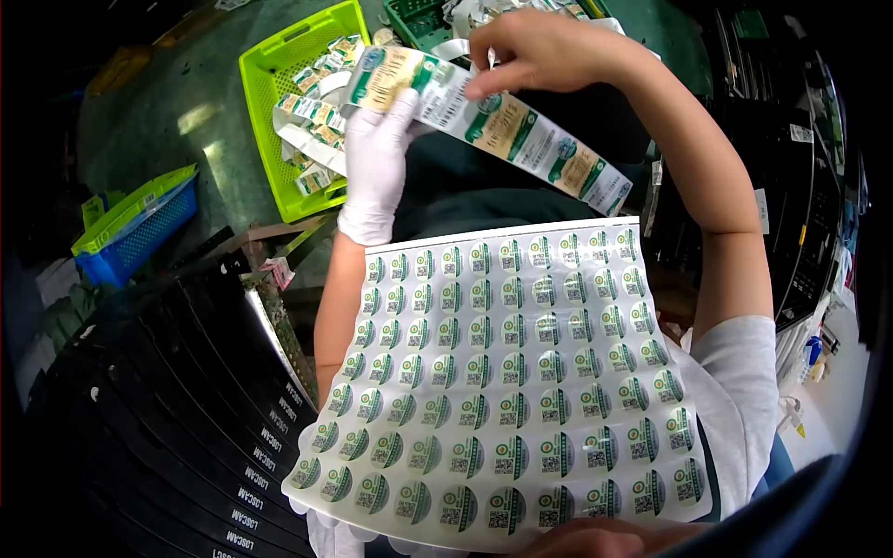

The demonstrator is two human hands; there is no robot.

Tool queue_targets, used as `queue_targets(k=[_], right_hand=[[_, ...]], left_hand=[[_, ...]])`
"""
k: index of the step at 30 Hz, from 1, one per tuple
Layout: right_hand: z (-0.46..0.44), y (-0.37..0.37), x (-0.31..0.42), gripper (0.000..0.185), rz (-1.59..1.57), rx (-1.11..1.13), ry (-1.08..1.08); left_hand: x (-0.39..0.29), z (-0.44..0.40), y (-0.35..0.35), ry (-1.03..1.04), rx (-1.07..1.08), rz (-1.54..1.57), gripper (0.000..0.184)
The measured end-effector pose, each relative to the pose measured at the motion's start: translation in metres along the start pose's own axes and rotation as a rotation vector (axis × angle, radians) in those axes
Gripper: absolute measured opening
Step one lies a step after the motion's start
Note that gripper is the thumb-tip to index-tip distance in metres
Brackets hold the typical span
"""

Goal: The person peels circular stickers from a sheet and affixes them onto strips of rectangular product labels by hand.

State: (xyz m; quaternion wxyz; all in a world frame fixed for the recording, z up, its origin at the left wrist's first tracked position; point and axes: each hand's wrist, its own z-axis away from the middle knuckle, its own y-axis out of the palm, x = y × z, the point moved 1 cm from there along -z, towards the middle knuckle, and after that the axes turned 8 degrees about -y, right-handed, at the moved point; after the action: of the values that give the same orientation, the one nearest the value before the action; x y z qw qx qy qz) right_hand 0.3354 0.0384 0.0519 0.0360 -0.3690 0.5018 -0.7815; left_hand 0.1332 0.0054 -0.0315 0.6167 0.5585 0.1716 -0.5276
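My left hand (377, 163), in a white glove, grips the left part of a long strip of green, tan and white packages or labels (530, 139). Bare and curled over the strip, my right hand (526, 56) has its thumb and forefinger apart, one fingertip touching the strip. Round stickers show on the strip, one just below that fingertip. Across my lap and front spreads a large white sheet (549, 256) with several rows of round green stickers bearing square codes. Its lower edge is near the camera.
A lime green crate (256, 112) at the upper left holds similar strips. Behind my right hand stands a dark green crate (409, 23) with more pieces. Blue and green baskets (139, 228) are at the left. Black crates (195, 418) line the lower left; dark racks (791, 186) stand right.
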Motion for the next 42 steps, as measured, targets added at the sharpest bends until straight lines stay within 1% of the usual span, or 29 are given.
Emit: queue_targets(k=[1,2,3,5,6,7,9,11,15,16,19,20,22,24,27,28,29,31,32,33,35,36,37,39,40,41,42], right_hand=[[0.001,0.003,0.006,0.022,-0.121,0.080,-0.115],[-0.001,0.000,0.015,0.027,-0.159,0.100,-0.088],[-0.004,0.005,0.017,0.023,-0.265,-0.073,-0.156],[-0.011,-0.014,0.023,0.028,-0.385,-0.162,-0.076],[-0.011,-0.021,0.030,0.025,-0.286,-0.178,0.023],[-0.009,-0.021,0.025,0.024,-0.241,-0.248,0.011],[0.001,-0.025,0.019,0.022,-0.149,-0.300,0.042],[0.016,-0.029,0.016,0.021,-0.077,-0.249,-0.037],[0.020,-0.034,0.026,0.020,0.095,-0.086,-0.149],[0.018,-0.026,0.023,0.021,0.003,-0.087,-0.138],[0.012,-0.037,0.043,0.020,0.039,0.051,-0.005],[0.010,-0.039,0.049,0.021,0.042,0.052,0.042],[0.012,-0.037,0.062,0.022,0.186,0.017,0.058],[0.000,-0.034,0.052,0.028,0.163,0.043,0.169],[0.007,-0.020,0.022,0.035,0.317,-0.364,0.075],[0.000,-0.020,0.010,0.042,0.241,-0.400,0.120],[0.006,-0.025,0.003,0.038,0.114,-0.286,0.237],[0.013,-0.034,0.018,0.034,0.002,-0.096,0.152],[0.012,-0.022,0.008,0.031,-0.097,-0.039,-0.029],[0.010,-0.019,0.017,0.027,-0.113,-0.047,-0.046],[0.003,-0.012,0.026,0.023,-0.364,-0.173,-0.069],[0.004,-0.021,0.038,0.021,-0.396,-0.202,-0.061],[0.004,-0.020,0.036,0.021,-0.331,-0.266,-0.021],[0.004,-0.017,0.030,0.021,-0.203,-0.387,0.056],[0.010,-0.024,0.032,0.022,-0.278,-0.343,0.133],[0.016,-0.029,0.023,0.025,-0.203,-0.312,0.020],[0.025,-0.034,0.024,0.025,-0.208,-0.264,0.031]], left_hand=[[-0.009,0.001,0.004,0.047,-0.002,0.035,0.029],[-0.019,0.001,0.005,0.030,0.091,0.238,0.033],[-0.019,0.005,0.007,0.042,0.122,0.365,0.036],[0.004,0.010,0.022,-0.035,0.127,0.216,0.040],[0.019,0.010,0.022,-0.129,0.150,-0.059,0.037],[0.031,0.011,0.027,-0.129,0.169,-0.122,0.030],[0.033,0.013,0.030,-0.260,0.159,-0.027,0.030],[0.024,0.008,0.027,-0.207,0.113,0.039,0.027],[0.018,0.006,0.024,-0.204,0.068,0.010,0.028],[0.017,0.007,0.024,-0.206,0.067,0.003,0.028],[0.017,0.008,0.024,-0.226,0.072,-0.018,0.028],[0.016,0.008,0.024,-0.233,0.076,-0.024,0.027],[0.016,0.010,0.023,-0.232,0.096,-0.039,0.028],[0.016,0.011,0.024,-0.214,0.131,-0.055,0.031],[0.016,0.012,0.023,-0.156,0.116,-0.068,0.031],[0.015,0.011,0.020,-0.145,0.118,-0.100,0.031],[0.015,0.011,0.017,-0.143,0.113,-0.114,0.031],[0.008,0.010,0.016,-0.106,0.075,-0.073,0.029],[0.003,0.010,0.017,-0.087,0.072,-0.065,0.031],[-0.008,0.011,0.024,-0.039,0.106,0.032,0.035],[-0.005,0.016,0.028,-0.022,0.230,0.306,0.039],[0.002,0.021,0.032,-0.140,0.168,0.260,0.040],[0.015,0.021,0.026,-0.241,0.183,0.038,0.039],[0.030,0.021,0.032,-0.266,0.262,0.073,0.036],[0.030,0.018,0.032,-0.270,0.197,0.159,0.034],[0.025,0.015,0.028,-0.275,0.148,0.161,0.034],[0.018,0.012,0.027,-0.252,0.111,0.153,0.033]])
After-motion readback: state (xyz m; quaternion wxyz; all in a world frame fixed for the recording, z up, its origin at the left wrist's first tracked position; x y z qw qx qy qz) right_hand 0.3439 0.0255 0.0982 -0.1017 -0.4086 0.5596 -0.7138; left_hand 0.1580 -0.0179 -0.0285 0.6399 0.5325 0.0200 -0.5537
